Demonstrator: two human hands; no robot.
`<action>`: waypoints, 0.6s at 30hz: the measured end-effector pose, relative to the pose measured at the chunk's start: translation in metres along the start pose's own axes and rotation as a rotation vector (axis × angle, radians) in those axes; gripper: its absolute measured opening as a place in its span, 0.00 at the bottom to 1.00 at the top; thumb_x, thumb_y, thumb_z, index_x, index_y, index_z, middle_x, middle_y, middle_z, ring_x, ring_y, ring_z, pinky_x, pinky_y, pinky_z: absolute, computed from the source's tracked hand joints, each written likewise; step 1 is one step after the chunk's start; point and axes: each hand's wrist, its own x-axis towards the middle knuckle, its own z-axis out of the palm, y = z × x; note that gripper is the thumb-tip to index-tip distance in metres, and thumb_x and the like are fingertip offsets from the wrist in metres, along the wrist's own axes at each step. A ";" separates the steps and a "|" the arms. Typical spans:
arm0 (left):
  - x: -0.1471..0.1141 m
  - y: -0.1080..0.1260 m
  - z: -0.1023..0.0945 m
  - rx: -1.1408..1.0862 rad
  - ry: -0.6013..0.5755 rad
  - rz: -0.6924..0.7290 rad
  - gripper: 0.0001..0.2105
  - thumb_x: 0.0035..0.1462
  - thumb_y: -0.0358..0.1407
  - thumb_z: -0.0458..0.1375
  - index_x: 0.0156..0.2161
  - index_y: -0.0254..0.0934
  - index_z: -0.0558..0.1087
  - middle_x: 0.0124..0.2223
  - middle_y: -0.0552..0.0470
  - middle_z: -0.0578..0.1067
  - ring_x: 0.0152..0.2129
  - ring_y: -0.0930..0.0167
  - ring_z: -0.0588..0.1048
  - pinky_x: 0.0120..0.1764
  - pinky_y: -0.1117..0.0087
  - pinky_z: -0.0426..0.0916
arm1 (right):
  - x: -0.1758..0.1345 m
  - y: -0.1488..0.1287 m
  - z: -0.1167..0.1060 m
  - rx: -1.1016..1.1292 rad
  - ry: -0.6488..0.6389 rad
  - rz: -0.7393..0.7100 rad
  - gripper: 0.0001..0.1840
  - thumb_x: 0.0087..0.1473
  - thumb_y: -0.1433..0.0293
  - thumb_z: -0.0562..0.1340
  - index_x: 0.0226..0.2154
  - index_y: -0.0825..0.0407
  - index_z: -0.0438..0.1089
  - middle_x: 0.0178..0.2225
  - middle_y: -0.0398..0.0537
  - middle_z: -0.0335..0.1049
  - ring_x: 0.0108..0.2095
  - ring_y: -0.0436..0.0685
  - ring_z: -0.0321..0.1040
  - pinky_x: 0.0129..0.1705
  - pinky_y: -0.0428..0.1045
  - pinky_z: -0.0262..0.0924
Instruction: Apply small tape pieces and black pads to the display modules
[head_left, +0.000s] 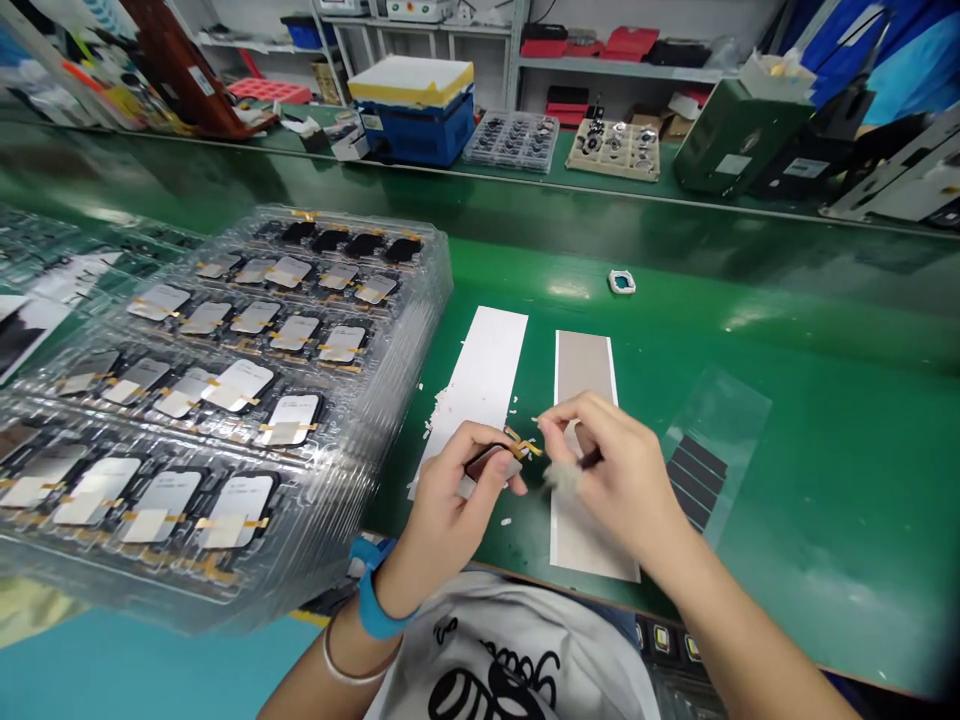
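A small screen module with a dark edge [487, 462] and a gold flex cable [525, 443] is pinched between the thumb and fingers of my left hand [457, 490]. Just to the right, my right hand [611, 470] is closed, thumb and forefinger pressed together near the cable's end. A tiny pale bit seems to show at those fingertips. Lower in the same hand is a blurred brush-like thing with pale bristles [562, 479] and a dark handle. Beneath the hands lie a white paper strip [487, 355] and a beige strip with white edges [585, 365].
Stacked clear trays [300, 465] of screen modules rise at the left. A clear sheet with black strips [739, 410] lies right of my right hand. Farther back is a small white-framed part [622, 282]. A blue box [420, 125] and part trays [514, 140] stand on the ledge.
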 end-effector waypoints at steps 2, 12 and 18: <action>-0.002 -0.002 -0.001 -0.119 -0.015 -0.055 0.07 0.70 0.40 0.50 0.43 0.40 0.66 0.26 0.57 0.68 0.22 0.75 0.68 0.25 0.75 0.60 | 0.009 0.008 0.002 0.170 -0.083 0.187 0.07 0.56 0.70 0.64 0.26 0.52 0.71 0.27 0.44 0.70 0.28 0.51 0.66 0.28 0.46 0.56; 0.001 -0.007 0.001 -0.181 -0.051 -0.100 0.06 0.71 0.39 0.50 0.42 0.41 0.58 0.25 0.61 0.66 0.20 0.76 0.63 0.24 0.77 0.55 | 0.010 0.004 0.012 0.700 -0.333 0.381 0.21 0.53 0.51 0.66 0.26 0.52 0.74 0.26 0.45 0.73 0.27 0.52 0.69 0.30 0.49 0.64; -0.001 -0.006 0.002 -0.128 -0.060 -0.135 0.07 0.70 0.41 0.50 0.42 0.42 0.59 0.26 0.59 0.65 0.23 0.75 0.64 0.24 0.76 0.55 | 0.009 0.006 0.008 0.655 -0.316 0.400 0.21 0.51 0.49 0.68 0.26 0.51 0.76 0.25 0.46 0.72 0.25 0.52 0.66 0.24 0.47 0.60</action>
